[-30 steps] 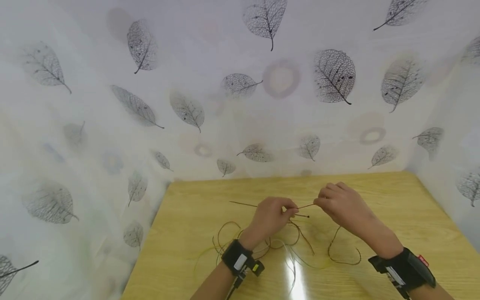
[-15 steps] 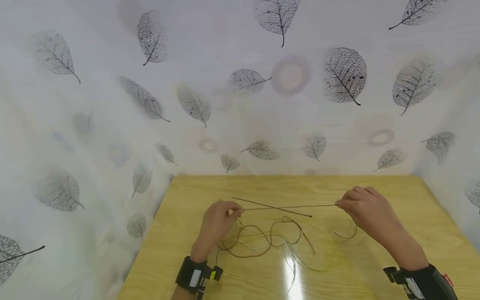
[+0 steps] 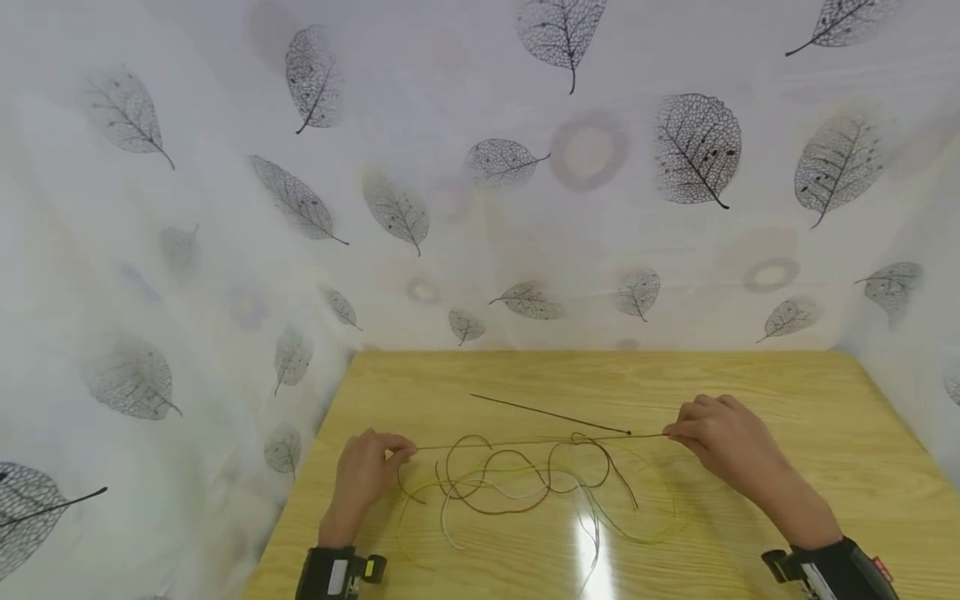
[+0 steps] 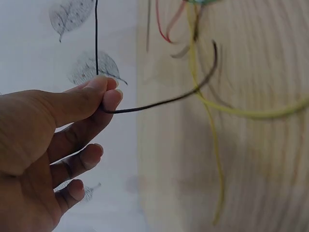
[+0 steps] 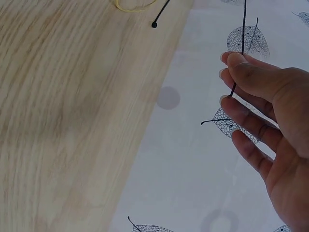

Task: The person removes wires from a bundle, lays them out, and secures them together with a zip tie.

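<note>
A thin black cord [image 3: 525, 442] runs nearly straight from one hand to the other, low over the table. My left hand [image 3: 366, 473] pinches it near one end between thumb and index finger. In the left wrist view a short tail of this black cord [image 4: 154, 104] bends out past the fingertips, while the other fingers curl loosely. At the opposite end, my right hand [image 3: 731, 442] pinches the cord with thumb and fingertips. The right wrist view shows the black cord [image 5: 244, 29] passing under the thumb, with a short end at the fingers below.
Loose coils of brown-red cord [image 3: 495, 512], yellow cord [image 3: 675, 500] and white cord [image 3: 447, 521] lie on the wooden table [image 3: 795, 392]. Behind them lies a straight dark strand [image 3: 547, 412] with a small knob at one end. A leaf-patterned curtain [image 3: 450, 250] hangs behind.
The hands were close together at first. My left hand has moved far left and slightly nearer, the right a little to the right, drawing the black cord out between them.
</note>
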### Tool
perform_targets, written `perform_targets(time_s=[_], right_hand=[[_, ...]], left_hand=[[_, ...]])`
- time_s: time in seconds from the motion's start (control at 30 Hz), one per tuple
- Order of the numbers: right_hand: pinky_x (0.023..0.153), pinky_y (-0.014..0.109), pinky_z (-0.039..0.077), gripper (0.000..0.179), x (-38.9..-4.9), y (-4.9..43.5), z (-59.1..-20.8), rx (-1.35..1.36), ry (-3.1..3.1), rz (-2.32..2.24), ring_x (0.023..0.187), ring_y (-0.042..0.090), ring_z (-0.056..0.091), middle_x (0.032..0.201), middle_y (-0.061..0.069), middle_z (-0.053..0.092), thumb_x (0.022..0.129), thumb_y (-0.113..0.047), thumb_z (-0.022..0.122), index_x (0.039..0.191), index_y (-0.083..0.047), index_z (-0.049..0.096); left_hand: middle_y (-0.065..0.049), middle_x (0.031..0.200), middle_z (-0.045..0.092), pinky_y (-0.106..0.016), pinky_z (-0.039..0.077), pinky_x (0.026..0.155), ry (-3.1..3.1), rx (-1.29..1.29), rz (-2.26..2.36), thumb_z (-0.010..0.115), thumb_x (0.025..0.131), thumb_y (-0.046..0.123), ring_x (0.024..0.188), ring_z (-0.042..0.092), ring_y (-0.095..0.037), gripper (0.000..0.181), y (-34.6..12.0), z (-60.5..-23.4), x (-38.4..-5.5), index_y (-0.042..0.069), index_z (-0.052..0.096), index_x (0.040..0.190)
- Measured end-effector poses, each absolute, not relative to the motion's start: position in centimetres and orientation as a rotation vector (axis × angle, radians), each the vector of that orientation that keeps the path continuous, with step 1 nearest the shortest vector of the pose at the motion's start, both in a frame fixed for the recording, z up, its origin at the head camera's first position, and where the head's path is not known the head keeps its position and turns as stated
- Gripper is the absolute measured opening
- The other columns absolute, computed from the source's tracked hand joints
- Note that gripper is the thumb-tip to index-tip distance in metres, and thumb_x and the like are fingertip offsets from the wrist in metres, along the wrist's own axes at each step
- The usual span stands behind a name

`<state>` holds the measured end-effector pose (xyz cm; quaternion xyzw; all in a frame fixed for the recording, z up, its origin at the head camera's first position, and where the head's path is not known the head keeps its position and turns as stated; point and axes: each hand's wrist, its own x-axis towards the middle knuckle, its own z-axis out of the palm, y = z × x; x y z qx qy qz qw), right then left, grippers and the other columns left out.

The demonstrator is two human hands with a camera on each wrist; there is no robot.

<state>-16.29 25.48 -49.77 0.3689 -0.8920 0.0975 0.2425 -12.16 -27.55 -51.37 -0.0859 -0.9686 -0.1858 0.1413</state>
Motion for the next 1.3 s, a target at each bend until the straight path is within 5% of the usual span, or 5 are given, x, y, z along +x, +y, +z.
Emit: perform_targets(time_s=[0.1, 0.13, 0.6, 0.97, 1.3], right_hand=[[0.068, 0.037, 0.05, 0.005, -15.8, 25.5, -50.3, 0.977, -2.566, 0.251, 0.069, 0.009, 0.053, 0.074, -0.014, 0.059, 0.082, -0.023, 0.085, 0.085, -0.02, 0.082], [0.069, 0.038, 0.05, 0.014, -15.7, 25.4, -50.5, 0.973, -2.624, 0.258, 0.068, 0.008, 0.053, 0.074, -0.015, 0.059, 0.074, -0.016, 0.089, 0.086, -0.02, 0.082], [0.062, 0.032, 0.055, 0.019, -14.7, 25.6, -51.5, 0.767, -3.063, 0.407, 0.072, 0.009, 0.066, 0.082, -0.012, 0.072, 0.079, -0.012, 0.087, 0.084, -0.028, 0.079], [0.058, 0.032, 0.05, 0.015, -14.4, 23.2, -53.3, 0.717, -3.175, 0.478, 0.067, 0.005, 0.058, 0.08, -0.011, 0.068, 0.086, -0.018, 0.083, 0.099, -0.022, 0.077], [0.049, 0.027, 0.04, 0.032, -13.9, 21.6, -52.4, 0.715, -3.155, 0.382, 0.056, 0.004, 0.044, 0.066, -0.016, 0.052, 0.079, -0.029, 0.088, 0.106, -0.017, 0.075]], left_hand=[[0.008, 0.083, 0.077, -0.028, 0.039, 0.061, -2.825, -0.241, -0.573, 0.085, 0.084, 0.019, 0.051, 0.038, -0.003, 0.006, -27.6, -52.4, -12.1, 0.021, 0.083, 0.09], [0.008, 0.083, 0.077, -0.027, 0.038, 0.06, -2.841, -0.233, -0.6, 0.084, 0.085, 0.019, 0.053, 0.039, -0.003, 0.006, -27.6, -52.7, -12.1, 0.021, 0.083, 0.09], [0.015, 0.084, 0.074, -0.031, 0.047, 0.07, -2.953, -0.196, -0.717, 0.084, 0.084, 0.02, 0.071, 0.058, -0.004, 0.006, -28.7, -55.1, -11.9, 0.023, 0.08, 0.086], [0.01, 0.091, 0.074, -0.039, 0.056, 0.079, -2.978, -0.276, -0.832, 0.082, 0.087, 0.012, 0.086, 0.069, -0.015, 0.011, -27.1, -55.5, -11.9, 0.021, 0.077, 0.089], [0.015, 0.093, 0.071, -0.031, 0.054, 0.078, -3.022, -0.311, -0.838, 0.082, 0.088, 0.015, 0.085, 0.063, -0.006, 0.015, -26.8, -55.7, -12.0, 0.025, 0.076, 0.096]])
